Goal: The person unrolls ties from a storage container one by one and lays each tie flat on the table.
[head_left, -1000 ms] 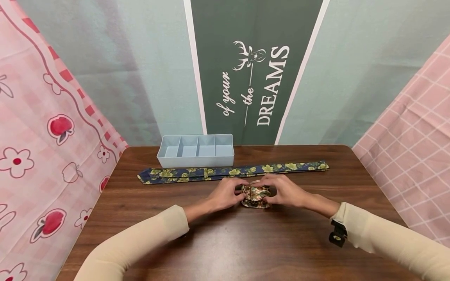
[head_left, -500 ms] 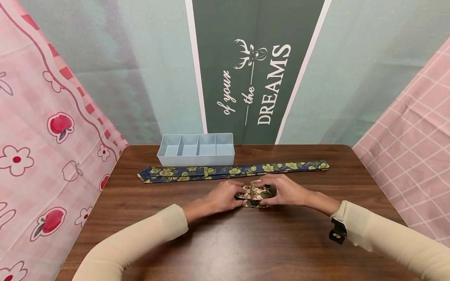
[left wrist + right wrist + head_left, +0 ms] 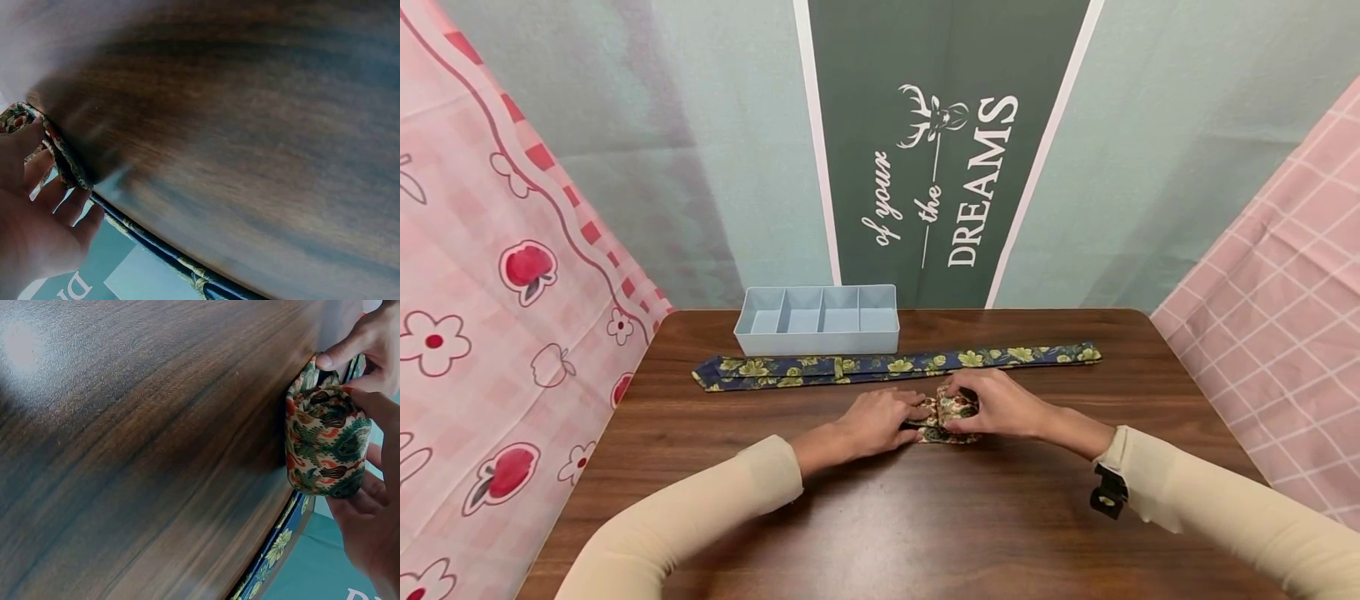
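A rolled-up paisley necktie [image 3: 957, 406] in cream, green and orange rests on the table in front of the person. My right hand [image 3: 1009, 406] grips the thick roll from the right, thumb at its near side and fingers at the far side. To the left, my left hand [image 3: 880, 419] holds the tie's flatter loose part, thumb at the near edge and fingers across it. From the right wrist view, the necktie [image 3: 328, 447] shows its coiled layers, with the left thumb on the edge of the loose part. The left hand [image 3: 44, 212] partly hides the tie in the left wrist view.
Behind the hands a navy necktie [image 3: 970, 360] with yellow flowers lies folded lengthwise across the brown wooden table [image 3: 925, 525]. A light blue tray [image 3: 816, 343] with several compartments stands beyond it at the back left. Fabric curtains [image 3: 700, 167] surround the table.
The left hand first drew back slightly left and lowered, and its fingers now lie flatter over the tie's loose part. The right hand and roll moved slightly; the navy necktie and tray stayed put.
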{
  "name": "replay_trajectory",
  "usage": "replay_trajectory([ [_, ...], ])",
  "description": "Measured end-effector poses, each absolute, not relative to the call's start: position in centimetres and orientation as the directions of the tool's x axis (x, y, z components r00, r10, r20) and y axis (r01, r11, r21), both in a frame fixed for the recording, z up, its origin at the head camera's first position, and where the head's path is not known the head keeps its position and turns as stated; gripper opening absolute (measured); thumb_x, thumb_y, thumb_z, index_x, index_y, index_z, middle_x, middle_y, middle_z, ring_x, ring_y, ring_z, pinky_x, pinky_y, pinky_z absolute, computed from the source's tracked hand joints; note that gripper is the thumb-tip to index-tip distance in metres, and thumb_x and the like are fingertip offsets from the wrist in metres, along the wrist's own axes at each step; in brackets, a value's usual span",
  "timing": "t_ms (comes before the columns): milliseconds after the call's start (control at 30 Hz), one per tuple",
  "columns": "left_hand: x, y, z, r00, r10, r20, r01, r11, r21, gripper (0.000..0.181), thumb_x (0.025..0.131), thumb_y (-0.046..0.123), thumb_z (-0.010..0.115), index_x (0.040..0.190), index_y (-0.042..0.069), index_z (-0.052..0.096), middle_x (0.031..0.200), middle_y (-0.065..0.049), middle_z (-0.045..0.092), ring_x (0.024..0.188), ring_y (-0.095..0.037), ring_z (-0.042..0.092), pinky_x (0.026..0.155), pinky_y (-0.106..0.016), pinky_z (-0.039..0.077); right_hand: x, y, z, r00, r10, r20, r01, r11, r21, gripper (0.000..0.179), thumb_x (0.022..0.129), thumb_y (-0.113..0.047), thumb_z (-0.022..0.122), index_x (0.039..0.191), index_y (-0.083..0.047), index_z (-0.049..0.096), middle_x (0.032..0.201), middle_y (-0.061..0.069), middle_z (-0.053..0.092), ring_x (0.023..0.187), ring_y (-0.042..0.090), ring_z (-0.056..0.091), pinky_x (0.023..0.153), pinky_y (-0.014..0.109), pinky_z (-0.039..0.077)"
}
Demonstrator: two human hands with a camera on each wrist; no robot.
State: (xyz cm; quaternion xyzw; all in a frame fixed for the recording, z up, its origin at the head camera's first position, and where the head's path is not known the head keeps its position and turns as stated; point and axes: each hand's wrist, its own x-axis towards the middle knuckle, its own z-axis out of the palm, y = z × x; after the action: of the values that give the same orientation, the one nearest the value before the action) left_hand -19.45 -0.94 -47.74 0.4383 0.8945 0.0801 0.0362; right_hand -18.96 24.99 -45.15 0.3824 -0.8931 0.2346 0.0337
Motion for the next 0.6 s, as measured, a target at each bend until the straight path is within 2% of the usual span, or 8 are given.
replay_trajectory([
  [100, -19.4, -1.0, -47.7, -0.622, 0.783, -0.002, 0.772, 0.614, 0.163, 0.044, 0.103, 0.043, 0.069, 0.144, 0.026, 0.069, 0.156, -0.002, 0.056, 0.137, -0.027, 0.061, 0.109, -0.042, 0.052, -19.1, 25.2, -45.1, -0.676, -0.698, 0.235, -0.723, 0.567, -0.394, 0.038, 0.085, -0.028, 0.091, 0.114, -0.011, 0.073, 0.108, -0.002, 0.076, 0.084, 0.008, 0.066, 0.072, 0.030, 0.056],
  [267, -19.1, -1.2, -47.7, -0.637, 0.771, -0.008, 0.762, 0.631, 0.144, 0.044, 0.103, 0.046, 0.068, 0.144, 0.028, 0.068, 0.156, 0.000, 0.057, 0.132, -0.032, 0.065, 0.087, -0.045, 0.063, -19.2, 25.8, -45.1, -0.592, -0.767, 0.250, -0.789, 0.487, -0.374, 0.042, 0.087, -0.021, 0.089, 0.123, -0.006, 0.076, 0.116, 0.003, 0.075, 0.097, 0.014, 0.072, 0.078, 0.036, 0.061],
  [400, -18.7, -1.5, -47.4, -0.641, 0.767, -0.008, 0.760, 0.636, 0.130, 0.045, 0.103, 0.047, 0.068, 0.144, 0.028, 0.068, 0.156, -0.001, 0.057, 0.133, -0.034, 0.064, 0.090, -0.045, 0.062, -19.3, 26.3, -45.0, -0.557, -0.797, 0.235, -0.811, 0.460, -0.363, 0.039, 0.089, -0.020, 0.087, 0.125, -0.009, 0.078, 0.119, 0.004, 0.073, 0.098, 0.012, 0.071, 0.077, 0.032, 0.060],
  [467, -18.6, -1.6, -47.4, -0.642, 0.767, -0.004, 0.760, 0.638, 0.122, 0.045, 0.103, 0.048, 0.068, 0.144, 0.029, 0.068, 0.156, -0.001, 0.057, 0.132, -0.034, 0.064, 0.088, -0.044, 0.063, -19.3, 26.5, -44.9, -0.552, -0.805, 0.217, -0.811, 0.459, -0.362, 0.039, 0.089, -0.019, 0.087, 0.126, -0.010, 0.077, 0.120, 0.004, 0.072, 0.098, 0.011, 0.070, 0.077, 0.032, 0.059],
  [600, -18.5, -1.9, -47.4, -0.648, 0.762, 0.004, 0.758, 0.644, 0.105, 0.047, 0.102, 0.051, 0.067, 0.145, 0.031, 0.067, 0.155, 0.000, 0.058, 0.126, -0.033, 0.068, 0.069, -0.038, 0.063, -19.5, 27.1, -44.8, -0.538, -0.816, 0.211, -0.824, 0.457, -0.335, 0.039, 0.088, -0.019, 0.088, 0.125, -0.011, 0.077, 0.124, 0.007, 0.071, 0.096, 0.013, 0.071, 0.077, 0.033, 0.060],
])
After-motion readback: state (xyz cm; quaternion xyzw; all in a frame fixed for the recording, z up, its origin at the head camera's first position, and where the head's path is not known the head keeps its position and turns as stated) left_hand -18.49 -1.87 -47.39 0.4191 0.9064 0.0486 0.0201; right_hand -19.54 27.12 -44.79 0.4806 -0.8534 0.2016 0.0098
